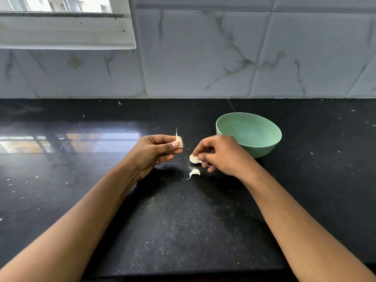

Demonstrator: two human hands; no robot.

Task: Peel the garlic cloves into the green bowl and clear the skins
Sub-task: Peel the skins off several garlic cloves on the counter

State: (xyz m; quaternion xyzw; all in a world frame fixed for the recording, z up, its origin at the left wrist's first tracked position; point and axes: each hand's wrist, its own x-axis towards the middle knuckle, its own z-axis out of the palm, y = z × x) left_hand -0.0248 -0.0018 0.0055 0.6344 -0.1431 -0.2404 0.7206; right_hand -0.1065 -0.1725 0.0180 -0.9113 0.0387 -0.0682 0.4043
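My left hand [155, 152] pinches an unpeeled garlic clove [179, 141] between thumb and fingers, its papery tip pointing up. My right hand [222, 155] is just to the right, its fingertips pinching a second clove [194, 159] low over the black counter. A third clove [195, 173] with a curled tail lies on the counter just below that one. The green bowl [264, 144] stands behind my right hand, and its inside looks empty.
The black stone counter [183, 220] carries small white flecks. A marbled tile wall [203, 58] rises behind it, with a window sill [65, 33] at the upper left. The counter's front edge runs along the bottom of the view.
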